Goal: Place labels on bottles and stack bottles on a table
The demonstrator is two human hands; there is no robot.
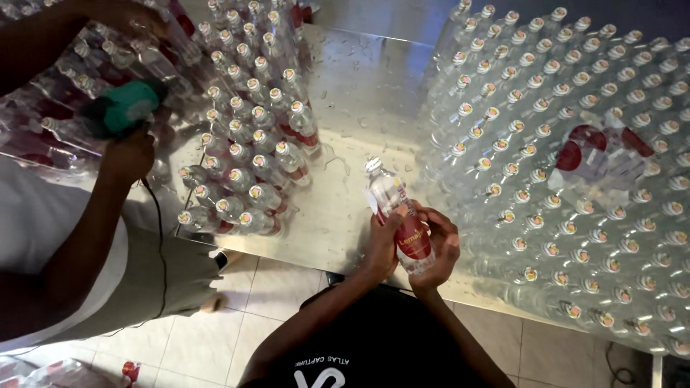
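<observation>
you hold a clear plastic bottle with a red label over the metal table, tilted with its cap pointing away from you. your left hand wraps its left side, your right hand cups its lower end. a dense block of unlabelled bottles stands to your right, a smaller group of labelled bottles to your left. there, a co-worker's hand grips a green heat gun.
</observation>
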